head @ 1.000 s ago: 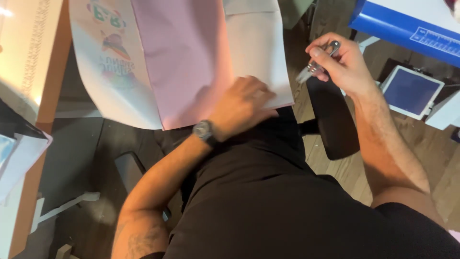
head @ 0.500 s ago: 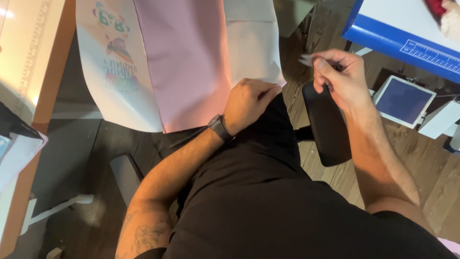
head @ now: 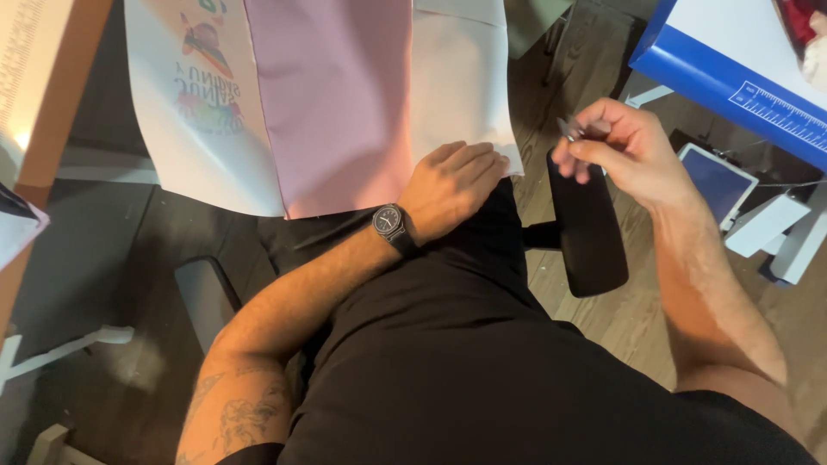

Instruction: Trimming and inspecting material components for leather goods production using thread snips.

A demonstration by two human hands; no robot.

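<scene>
A large white sheet (head: 461, 86) hangs down over my lap, with a pink sheet (head: 332, 103) laid over its middle and a colourful print (head: 202, 73) on its left part. My left hand (head: 452, 185), with a black wristwatch (head: 392, 226) on the wrist, lies flat on the sheet's lower right corner. My right hand (head: 624, 151) is held up to the right, above a black chair armrest (head: 590, 228). Its fingers pinch a small metallic tool (head: 570, 129) whose tip points left; most of the tool is hidden in the fist.
A blue-edged cutting board with a ruler scale (head: 732, 77) sits upper right. A tablet (head: 715, 181) and white boxes (head: 775, 232) lie on the wooden floor (head: 620, 319). An orange-edged table (head: 52, 112) runs along the left side. My black shirt fills the lower middle.
My right hand has drifted left and down with the small tool, closer to the sheet's corner. My left hand has slid up onto the corner and flattened there.
</scene>
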